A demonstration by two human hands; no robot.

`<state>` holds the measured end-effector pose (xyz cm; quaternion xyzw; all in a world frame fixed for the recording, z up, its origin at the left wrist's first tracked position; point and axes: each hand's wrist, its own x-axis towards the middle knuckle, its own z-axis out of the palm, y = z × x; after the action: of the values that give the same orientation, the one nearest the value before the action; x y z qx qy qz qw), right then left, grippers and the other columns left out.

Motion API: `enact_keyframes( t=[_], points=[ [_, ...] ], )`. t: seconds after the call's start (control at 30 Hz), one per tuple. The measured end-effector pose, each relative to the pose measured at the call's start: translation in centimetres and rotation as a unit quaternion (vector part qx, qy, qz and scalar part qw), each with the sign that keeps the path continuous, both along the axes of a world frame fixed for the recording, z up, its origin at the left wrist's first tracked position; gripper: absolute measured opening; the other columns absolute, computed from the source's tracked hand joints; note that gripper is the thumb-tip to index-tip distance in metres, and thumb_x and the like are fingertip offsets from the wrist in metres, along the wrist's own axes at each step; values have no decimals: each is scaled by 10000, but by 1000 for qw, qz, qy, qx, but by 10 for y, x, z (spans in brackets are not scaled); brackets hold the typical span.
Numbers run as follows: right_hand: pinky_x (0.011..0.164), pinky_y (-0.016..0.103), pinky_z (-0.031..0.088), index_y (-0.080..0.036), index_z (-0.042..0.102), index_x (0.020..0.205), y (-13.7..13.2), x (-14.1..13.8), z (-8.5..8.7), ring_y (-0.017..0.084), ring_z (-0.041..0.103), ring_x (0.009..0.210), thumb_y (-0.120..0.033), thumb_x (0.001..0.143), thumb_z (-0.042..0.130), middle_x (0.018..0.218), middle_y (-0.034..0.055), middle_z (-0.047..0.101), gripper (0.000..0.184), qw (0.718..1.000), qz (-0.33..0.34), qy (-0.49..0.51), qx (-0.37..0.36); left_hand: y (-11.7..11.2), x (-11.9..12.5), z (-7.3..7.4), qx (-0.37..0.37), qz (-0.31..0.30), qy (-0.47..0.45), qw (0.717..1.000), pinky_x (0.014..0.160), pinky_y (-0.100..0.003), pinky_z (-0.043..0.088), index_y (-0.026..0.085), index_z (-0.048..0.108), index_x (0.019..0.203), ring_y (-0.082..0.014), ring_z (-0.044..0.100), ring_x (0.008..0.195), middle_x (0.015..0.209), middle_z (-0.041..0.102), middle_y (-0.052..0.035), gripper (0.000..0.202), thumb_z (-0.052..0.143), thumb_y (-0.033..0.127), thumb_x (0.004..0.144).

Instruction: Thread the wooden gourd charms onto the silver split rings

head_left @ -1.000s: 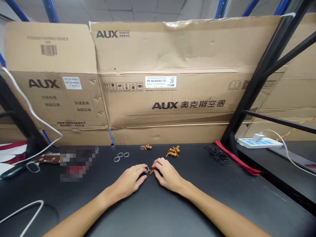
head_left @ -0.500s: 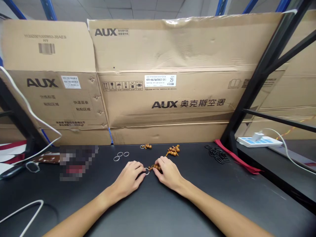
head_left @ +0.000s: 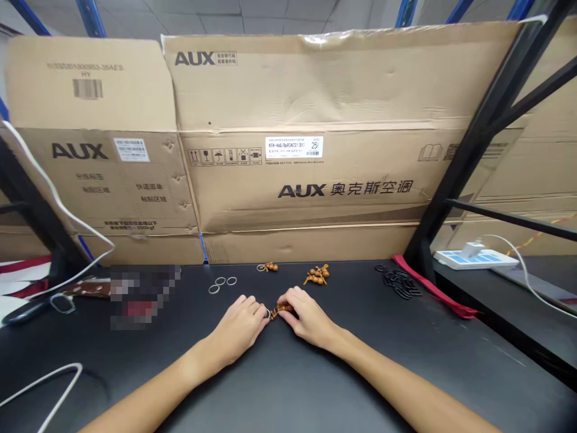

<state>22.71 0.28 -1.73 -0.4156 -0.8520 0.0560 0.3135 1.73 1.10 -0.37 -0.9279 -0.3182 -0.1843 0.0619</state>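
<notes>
Gourd charm [head_left: 283,308] sits pinched in our right hand [head_left: 309,317]; our left hand [head_left: 238,326] pinches a ring [head_left: 268,313] at the charm's 9 o'clock.

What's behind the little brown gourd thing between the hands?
Behind the brown wooden gourd charm between the left hand and right hand lie another small gourd charm and a pile of gourd charms, then a tan cardboard box. Right-hand fingers cover the charm's end.
</notes>
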Motion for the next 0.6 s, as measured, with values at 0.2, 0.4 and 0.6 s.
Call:
enact_keyframes(
  t=[0.2, 0.4, 0.6],
  points=[
    [773, 340, 451, -196, 559, 916, -1, -2, 1, 200, 519, 845, -184, 894, 515, 906, 57, 596, 51, 1000, 15, -7, 15, 2, -1, -5, -25, 25, -52, 998, 702, -351, 449, 182, 595, 814, -225, 570, 752, 776, 609, -79, 333, 316, 267, 976],
    [792, 332, 458, -195, 585, 931, -4, -3, 3, 190, 534, 846, -200, 920, 470, 917, 59, 596, 115, 999, 36, -5, 24, 3, 0, 1, -209, 62, -229, 949, 708, -266, 459, 190, 602, 821, -163, 606, 737, 798, 656, -17, 306, 355, 299, 965],
    [787, 341, 463, -195, 587, 938, -6, -5, 4, 196, 544, 847, -218, 933, 440, 925, 70, 601, 148, 998, 41, -1, 37, -1, 2, 4, -255, 50, -247, 934, 647, -243, 430, 176, 605, 751, -154, 586, 672, 735, 651, -10, 298, 403, 306, 928]
  ],
)
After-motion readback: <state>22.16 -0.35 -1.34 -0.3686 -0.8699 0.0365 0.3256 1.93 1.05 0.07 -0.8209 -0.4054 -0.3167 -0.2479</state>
